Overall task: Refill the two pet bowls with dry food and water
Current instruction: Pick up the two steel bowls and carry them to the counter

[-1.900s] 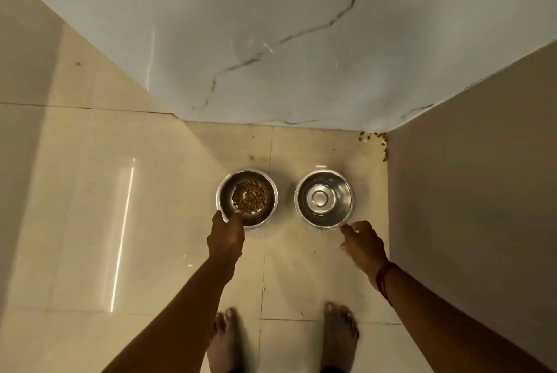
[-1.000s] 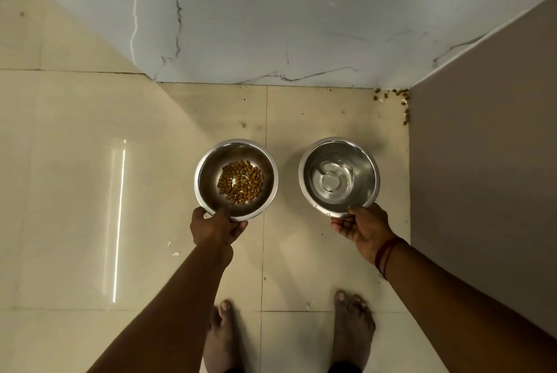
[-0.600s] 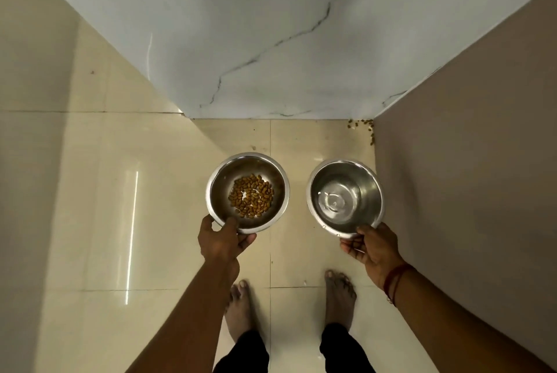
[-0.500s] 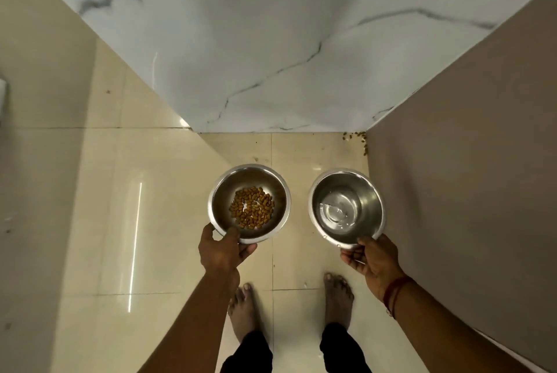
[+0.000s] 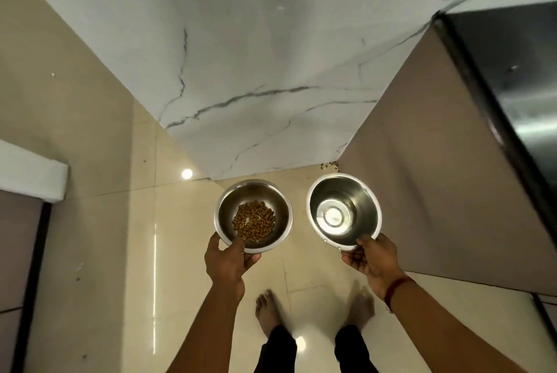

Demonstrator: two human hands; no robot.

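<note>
Both bowls held by near rims only: left hand (image 5: 229,261) pinches kibble bowl (image 5: 252,215), right hand (image 5: 371,261) pinches water bowl (image 5: 343,212). Far sides unsupported, so any wrist dip prob spills kibble (image 5: 253,222) or water.

Both steel bowls have left the floor (image 5: 105,252), where they stood side by side at the start. The left hand (image 5: 229,264), which then only touched the near rim of the kibble bowl (image 5: 253,215), now grips it with the thumb inside and carries it aloft. The right hand (image 5: 373,261), then short of the other bowl (image 5: 343,212), now pinches its near rim. The person has straightened up, so the bare feet (image 5: 268,312) lie farther below and dark trouser legs (image 5: 278,348) have come into sight.
</note>
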